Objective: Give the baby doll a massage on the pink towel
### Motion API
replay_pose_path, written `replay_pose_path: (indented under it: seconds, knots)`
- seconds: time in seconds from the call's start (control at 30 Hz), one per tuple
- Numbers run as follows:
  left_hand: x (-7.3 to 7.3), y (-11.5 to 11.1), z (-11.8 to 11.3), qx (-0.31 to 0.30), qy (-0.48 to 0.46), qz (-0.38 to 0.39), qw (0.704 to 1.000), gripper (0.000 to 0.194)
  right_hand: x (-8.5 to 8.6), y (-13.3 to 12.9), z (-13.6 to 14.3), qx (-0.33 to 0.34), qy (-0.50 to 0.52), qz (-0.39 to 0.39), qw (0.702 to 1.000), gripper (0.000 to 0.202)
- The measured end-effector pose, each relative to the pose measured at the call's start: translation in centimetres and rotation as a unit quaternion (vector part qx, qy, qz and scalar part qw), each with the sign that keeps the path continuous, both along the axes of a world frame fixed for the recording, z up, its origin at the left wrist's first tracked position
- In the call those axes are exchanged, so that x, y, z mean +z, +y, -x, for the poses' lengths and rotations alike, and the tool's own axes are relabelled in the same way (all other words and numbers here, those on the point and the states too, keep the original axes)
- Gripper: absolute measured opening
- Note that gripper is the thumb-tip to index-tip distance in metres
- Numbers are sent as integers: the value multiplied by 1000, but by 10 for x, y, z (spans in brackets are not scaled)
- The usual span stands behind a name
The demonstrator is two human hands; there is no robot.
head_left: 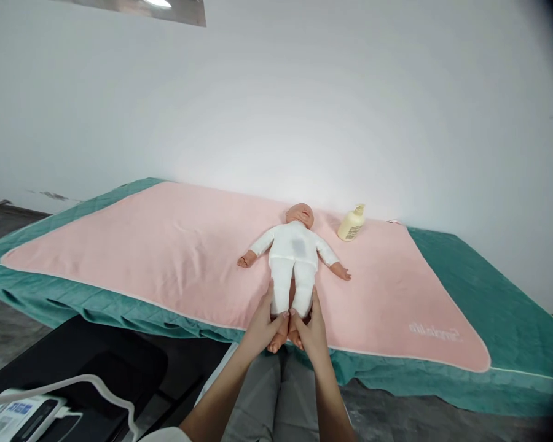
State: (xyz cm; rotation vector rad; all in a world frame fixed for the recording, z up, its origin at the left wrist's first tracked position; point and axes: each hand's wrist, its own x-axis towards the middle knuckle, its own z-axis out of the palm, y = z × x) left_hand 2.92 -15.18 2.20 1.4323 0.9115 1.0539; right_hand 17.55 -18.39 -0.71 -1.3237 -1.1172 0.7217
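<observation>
A baby doll [295, 245] in a white cloth body lies on its back on a pink mat [133, 245], arms spread and feet toward me. My left hand [263, 322] is closed around the lower leg on the left side, thumb across the front near the ankle. On the other lower leg, my right hand [311, 322] grips in the same way. Both thumbs almost meet between the legs. The doll's bare feet stick out below my hands. Beyond the doll's arm on the right stands a pale yellow pump bottle [351, 224].
A green quilted cover [498, 288] shows under the mat on the bed, which stands against a white wall [276, 110]. At lower left is a black seat [96, 356] with a white device [21, 417] and a cable [96, 382].
</observation>
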Motion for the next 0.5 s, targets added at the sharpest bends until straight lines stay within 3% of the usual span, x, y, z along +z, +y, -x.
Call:
replay_pose_path:
  seconds: [0.27, 0.5]
  knots:
    - [3, 4, 2, 5, 67, -21, 998, 81, -5, 0, -3, 6, 15, 16, 1000, 81]
    - [3, 11, 8, -11, 161, -65, 985, 81, 3, -2, -1, -7, 70, 6, 998, 82]
